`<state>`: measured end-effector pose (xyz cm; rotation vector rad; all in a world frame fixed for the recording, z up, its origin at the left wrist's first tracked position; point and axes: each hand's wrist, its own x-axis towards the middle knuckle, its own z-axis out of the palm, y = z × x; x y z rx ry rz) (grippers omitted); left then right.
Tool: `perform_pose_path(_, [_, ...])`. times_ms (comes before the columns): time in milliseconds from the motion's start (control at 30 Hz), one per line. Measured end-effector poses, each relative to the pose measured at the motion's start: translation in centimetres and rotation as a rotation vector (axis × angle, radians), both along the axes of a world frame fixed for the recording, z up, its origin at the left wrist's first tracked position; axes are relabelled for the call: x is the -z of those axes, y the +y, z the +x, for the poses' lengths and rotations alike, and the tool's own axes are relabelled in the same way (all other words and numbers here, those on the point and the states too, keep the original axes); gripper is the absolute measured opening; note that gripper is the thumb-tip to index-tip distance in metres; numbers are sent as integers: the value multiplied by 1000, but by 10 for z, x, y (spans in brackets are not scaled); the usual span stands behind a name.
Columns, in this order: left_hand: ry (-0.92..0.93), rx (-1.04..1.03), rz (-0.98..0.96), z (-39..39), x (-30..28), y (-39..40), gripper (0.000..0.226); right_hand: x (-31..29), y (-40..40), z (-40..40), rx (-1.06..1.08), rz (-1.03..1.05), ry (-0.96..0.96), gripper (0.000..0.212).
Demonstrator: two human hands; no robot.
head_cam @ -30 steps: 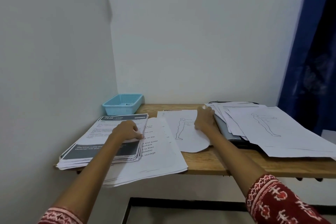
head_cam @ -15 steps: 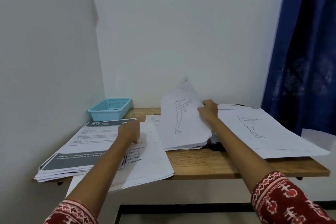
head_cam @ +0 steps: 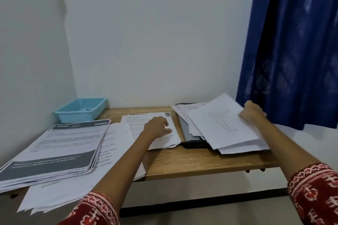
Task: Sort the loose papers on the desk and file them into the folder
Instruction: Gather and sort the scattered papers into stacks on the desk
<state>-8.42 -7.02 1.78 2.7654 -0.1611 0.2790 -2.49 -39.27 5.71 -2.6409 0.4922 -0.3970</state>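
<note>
Left hand [head_cam: 158, 127]: fingers loosely curled, thumb out toward the right, resting on a printed text sheet [head_cam: 161, 139] mid-bench. Presses on the sheet; nothing pinched that I can see.

Right hand [head_cam: 253, 114]: at the far right edge of the figure-drawing stack [head_cam: 225, 129], fingers curled round the top sheets' edge. The upper sheets are lifted at that side, tilted up toward the hand. Exact fingertip placement hidden behind the knuckles.

Folder [head_cam: 190, 138]: grey, with a dark spine edge facing the viewer, lying flat between the two hands, just right of the left hand's sheet and mostly under the figure-drawing stack. Whether it is open or closed I cannot tell.

Left of the left hand: a loose spread of large-print pages [head_cam: 108, 153], overhanging the bench's front edge. Further left, on top of them, a thick pile of forms with dark header bands [head_cam: 60, 150], number "2946" readable on the top one.

Beyond that pile, at the back left corner: a light blue plastic basket [head_cam: 80, 110] against the wall.

Bench [head_cam: 201, 162]: wooden top, front edge bare between the forearms. Both sleeves [head_cam: 316, 192] red with a white pattern. Blue curtain [head_cam: 292, 45] hangs behind the right hand.
</note>
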Motion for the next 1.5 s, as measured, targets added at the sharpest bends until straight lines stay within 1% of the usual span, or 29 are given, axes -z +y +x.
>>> perform_pose_path(67, [53,35,30,2,5,-14,42,20,2,-3,-25,-64,102,55])
perform_pose_path(167, [116,55,94,5,10,-24,46,25,8,1,-47,-132,190,54])
perform_pose_path(233, [128,52,95,7,11,-22,44,14,18,3,-28,-213,187,54])
perform_pose_path(267, [128,49,78,8,11,-19,44,7,24,3,-45,-230,152,54])
perform_pose_path(333, [114,30,51,9,8,-10,42,-9,45,4,-139,-169,39,47])
perform_pose_path(433, [100,-26,76,8,2,12,40,-24,94,2,-333,-34,-132,40])
perform_pose_path(500, [110,-66,97,6,1,29,40,-27,133,-3,-466,53,-193,36])
perform_pose_path(567, [116,-114,110,3,1,47,41,-18,171,-5,-603,131,-153,29])
perform_pose_path(633, [118,-164,109,0,3,62,42,1,201,-4,-694,123,-35,26])
perform_pose_path(700, [123,-206,95,-3,8,76,44,27,221,0,-693,13,68,34])
perform_pose_path(767, [127,-255,67,-5,13,88,47,51,231,3,-619,-40,61,60])
perform_pose_path(800, [127,-271,52,-5,15,94,48,58,234,3,-577,-47,41,68])
perform_pose_path(867, [127,-274,29,-4,17,103,51,61,239,3,-549,-52,11,77])
perform_pose_path(967, [133,-278,-9,-1,20,110,55,56,241,5,-575,38,41,96])
perform_pose_path(1067, [99,-297,-52,5,29,111,51,53,239,11,-575,73,77,97])
perform_pose_path(1167, [-56,-350,-51,5,39,106,39,49,239,18,-575,168,122,95])
perform_pose_path(1233, [-130,-378,-56,3,43,102,34,50,240,23,-596,288,149,89])
perform_pose_path(1300, [-147,-382,-58,2,44,101,33,56,243,27,-580,376,87,83])
perform_pose_path(1400, [-161,-382,-55,3,47,101,33,67,248,31,-495,436,-88,77])
perform_pose_path(1500, [-173,-383,-66,4,48,102,32,72,249,33,-500,472,-145,68])
